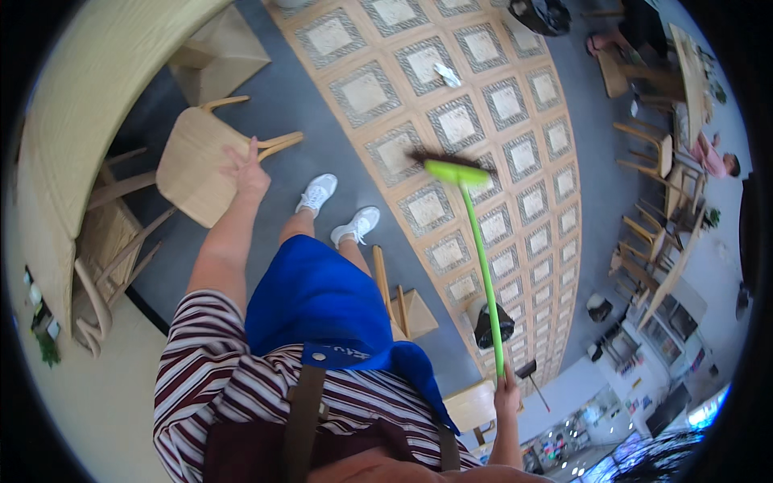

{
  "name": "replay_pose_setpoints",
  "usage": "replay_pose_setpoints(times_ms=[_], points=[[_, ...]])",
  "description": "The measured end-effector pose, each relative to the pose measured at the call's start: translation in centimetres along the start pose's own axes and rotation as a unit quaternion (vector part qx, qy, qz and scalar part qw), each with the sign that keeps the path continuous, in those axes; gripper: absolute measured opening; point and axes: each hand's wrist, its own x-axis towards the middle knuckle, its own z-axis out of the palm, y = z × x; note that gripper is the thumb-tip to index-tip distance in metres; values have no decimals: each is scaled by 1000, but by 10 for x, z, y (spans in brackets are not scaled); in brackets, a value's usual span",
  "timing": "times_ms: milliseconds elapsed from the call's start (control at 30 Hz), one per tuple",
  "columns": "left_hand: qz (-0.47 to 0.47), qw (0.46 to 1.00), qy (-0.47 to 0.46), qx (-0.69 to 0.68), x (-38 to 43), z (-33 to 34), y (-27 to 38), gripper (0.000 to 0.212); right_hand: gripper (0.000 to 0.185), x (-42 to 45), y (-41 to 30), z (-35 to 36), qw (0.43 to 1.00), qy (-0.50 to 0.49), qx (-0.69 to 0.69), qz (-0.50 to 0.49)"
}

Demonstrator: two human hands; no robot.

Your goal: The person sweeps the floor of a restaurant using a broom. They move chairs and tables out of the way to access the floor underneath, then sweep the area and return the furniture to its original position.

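My right hand (507,395) is closed around the light green handle of a broom (480,241). The broom's green head, with blurred dark bristles, is over the patterned floor tiles (456,124). My left hand (250,178) rests on a light wooden chair (196,163), fingers spread over its pale surface near the bent wooden legs or frame. A crumpled white scrap, perhaps tissue (447,75), lies on the tiles beyond the broom head. My white shoes stand on the grey floor between the chair and the tiled strip.
A long wooden table (121,78) curves along the left, with more chairs under it. A black-lined bin (494,326) stands beside the broom handle, another (540,15) at the top. Chairs and tables line the right side, where a person in pink (712,157) and another in dark clothes are.
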Motion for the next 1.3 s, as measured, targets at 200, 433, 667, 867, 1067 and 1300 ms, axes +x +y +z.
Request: replay_pose_setpoints(times_ms=[200,433,667,867,1067,1300], points=[[43,999,-5,11,12,7,-22,50,39,225,-193,24,981,67,99,-150],[35,997,-9,64,44,2,-98,63,40,277,-291,54,988,12,49,-148],[91,990,-47,100,42,-34,-152,57,44,110,-61,81,996,-57,-16,-67],[183,980,23,72,41,21,-208,54,37,12,-3,36,997,0,8,73],[166,959,-217,76,-40,22,-148,47,39,66,-29,18,998,27,15,62],[226,917,-317,-90,-105,-4,-33,38,42,245,-86,37,997,23,74,-1]])
